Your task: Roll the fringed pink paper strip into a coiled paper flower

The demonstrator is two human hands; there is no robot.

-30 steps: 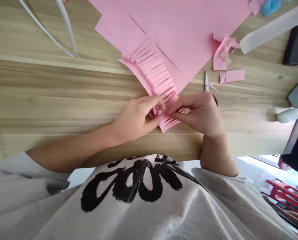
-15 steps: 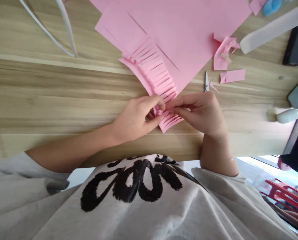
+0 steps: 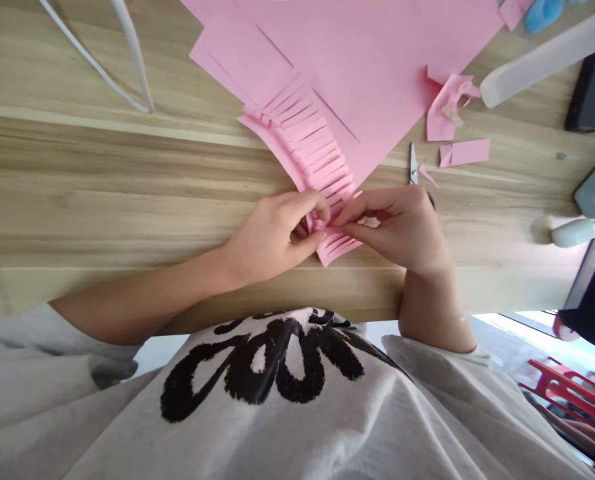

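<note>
left hand (image 3: 272, 232) pinches the fringed pink strip (image 3: 327, 157) on the counter (image 3: 177, 160) by its curled edge, while the right hand (image 3: 406, 228) has just moved back in beside it, apparently pinching the fringe, which seems worked bit by bit.

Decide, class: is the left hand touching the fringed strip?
Touching. The head view shows the left hand at the near part of the fringed strip, its thumb and fingers on the pink paper with no gap.
</note>
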